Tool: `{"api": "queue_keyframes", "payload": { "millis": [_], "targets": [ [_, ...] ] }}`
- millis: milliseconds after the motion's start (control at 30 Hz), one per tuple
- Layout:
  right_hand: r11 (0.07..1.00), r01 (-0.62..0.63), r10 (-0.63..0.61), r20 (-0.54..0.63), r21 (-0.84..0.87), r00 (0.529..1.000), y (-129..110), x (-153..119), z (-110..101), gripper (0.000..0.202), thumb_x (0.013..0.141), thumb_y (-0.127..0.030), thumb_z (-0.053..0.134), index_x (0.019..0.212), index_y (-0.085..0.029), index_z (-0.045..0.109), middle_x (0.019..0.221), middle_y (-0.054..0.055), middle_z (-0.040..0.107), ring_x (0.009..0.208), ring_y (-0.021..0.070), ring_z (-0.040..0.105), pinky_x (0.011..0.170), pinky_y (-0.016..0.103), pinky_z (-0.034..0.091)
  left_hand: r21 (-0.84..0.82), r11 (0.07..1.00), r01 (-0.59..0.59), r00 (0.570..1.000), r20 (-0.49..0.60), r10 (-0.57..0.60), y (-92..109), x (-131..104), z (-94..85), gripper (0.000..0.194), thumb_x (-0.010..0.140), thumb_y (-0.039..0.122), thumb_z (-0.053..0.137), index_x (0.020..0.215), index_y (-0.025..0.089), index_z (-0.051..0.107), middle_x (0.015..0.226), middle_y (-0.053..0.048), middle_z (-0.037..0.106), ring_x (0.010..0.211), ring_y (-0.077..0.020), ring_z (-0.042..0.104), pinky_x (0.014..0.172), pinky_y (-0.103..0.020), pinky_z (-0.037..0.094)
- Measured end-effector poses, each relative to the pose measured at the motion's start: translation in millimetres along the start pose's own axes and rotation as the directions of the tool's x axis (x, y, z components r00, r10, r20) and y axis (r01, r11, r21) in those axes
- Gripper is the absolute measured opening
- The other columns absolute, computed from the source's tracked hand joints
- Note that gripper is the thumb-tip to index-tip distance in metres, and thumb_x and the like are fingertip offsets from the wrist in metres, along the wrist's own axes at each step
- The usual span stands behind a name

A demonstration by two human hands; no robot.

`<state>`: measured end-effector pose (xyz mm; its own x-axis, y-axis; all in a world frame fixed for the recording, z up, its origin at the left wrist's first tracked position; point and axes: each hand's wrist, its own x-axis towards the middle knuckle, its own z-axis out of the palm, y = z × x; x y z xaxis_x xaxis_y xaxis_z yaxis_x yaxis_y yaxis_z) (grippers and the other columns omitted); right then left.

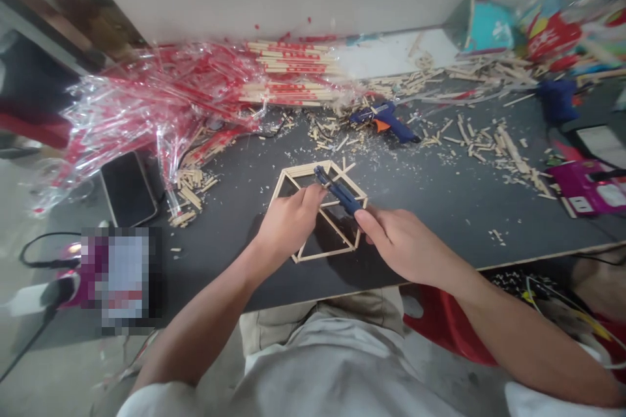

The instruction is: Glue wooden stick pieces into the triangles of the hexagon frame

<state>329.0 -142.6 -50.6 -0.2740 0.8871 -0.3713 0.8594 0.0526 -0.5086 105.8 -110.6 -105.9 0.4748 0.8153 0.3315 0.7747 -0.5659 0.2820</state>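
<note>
A frame of thin wooden sticks (327,252), joined into a many-sided outline with crossing struts, lies on the dark table in front of me. My right hand (398,238) is closed round the handles of blue-handled pliers (345,197), whose jaws point up and left over the frame's upper part. Close to the jaws, my left hand (292,218) has its fingertips pinched together over the frame's left side; what they hold is hidden. Short stick ends (345,169) cross near the frame's upper right corner.
Red-and-clear plastic wrappers (195,85) and bundled sticks (293,58) lie behind. A blue glue gun (386,120) rests amid cut scraps, with another glue gun (557,101) farther right. A phone (128,189) and a purple power strip (88,273) are on the left.
</note>
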Motion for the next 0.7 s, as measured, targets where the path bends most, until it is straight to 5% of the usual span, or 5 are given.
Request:
{"api": "queue_keyframes", "payload": {
  "millis": [200, 333, 467, 567, 700],
  "targets": [
    [0.999, 0.003, -0.003, -0.012, -0.032, 1.0, 4, -7, 3, 0.061, 0.104, -0.067, 0.011, 0.073, -0.028, 0.046, 0.066, 0.008, 0.068, 0.063, 0.0269, 0.065, 0.062, 0.036, 0.037, 0.019, 0.996, -0.092, 0.99, -0.11, 0.094, 5, -2, 4.4, 0.027, 0.111, 0.023, 0.044, 0.098, 0.016, 0.066, 0.072, -0.004, 0.075, 0.047, -0.0121, 0.061, 0.046, -0.025, 0.032],
    [0.999, 0.015, -0.019, -0.14, -0.035, 0.99, 16, -14, 4, 0.063, 0.104, -0.066, 0.002, 0.068, -0.03, 0.039, 0.055, 0.007, 0.059, 0.052, 0.0249, 0.057, 0.058, 0.037, 0.034, 0.081, 0.983, -0.167, 0.933, -0.31, 0.184, 4, 2, -3.2, 0.021, 0.11, 0.022, 0.048, 0.101, 0.015, 0.065, 0.068, 0.0, 0.073, 0.046, -0.01, 0.06, 0.045, -0.024, 0.035],
    [0.998, 0.028, -0.034, -0.112, -0.054, 0.993, 37, -22, 5, 0.062, 0.104, -0.071, 0.009, 0.07, -0.03, 0.041, 0.059, 0.007, 0.063, 0.055, 0.0261, 0.061, 0.057, 0.036, 0.033, 0.077, 0.977, -0.197, 0.874, -0.438, 0.211, -3, 10, -11.8, 0.015, 0.108, 0.02, 0.054, 0.097, 0.017, 0.063, 0.066, 0.003, 0.072, 0.047, -0.0072, 0.059, 0.047, -0.023, 0.037],
    [0.996, -0.043, 0.026, -0.2, -0.083, 0.979, 59, -25, 11, 0.062, 0.103, -0.072, 0.008, 0.071, -0.03, 0.04, 0.061, 0.008, 0.063, 0.057, 0.0275, 0.061, 0.059, 0.037, 0.034, 0.069, 0.978, -0.199, 0.845, -0.493, 0.207, -11, 14, -12.4, 0.017, 0.107, 0.021, 0.056, 0.091, 0.019, 0.063, 0.064, 0.005, 0.07, 0.046, -0.0064, 0.056, 0.049, -0.022, 0.037],
    [0.966, -0.188, 0.103, -0.401, -0.177, 0.91, 89, -27, 20, 0.048, 0.105, -0.063, 0.022, 0.08, -0.028, 0.045, 0.074, 0.012, 0.066, 0.069, 0.031, 0.063, 0.062, 0.038, 0.036, 0.071, 0.988, -0.137, 0.871, -0.466, 0.155, -21, 16, -7.2, 0.018, 0.107, 0.023, 0.059, 0.09, 0.019, 0.065, 0.07, 0.004, 0.073, 0.052, -0.0066, 0.06, 0.053, -0.022, 0.038]
  ]
}}
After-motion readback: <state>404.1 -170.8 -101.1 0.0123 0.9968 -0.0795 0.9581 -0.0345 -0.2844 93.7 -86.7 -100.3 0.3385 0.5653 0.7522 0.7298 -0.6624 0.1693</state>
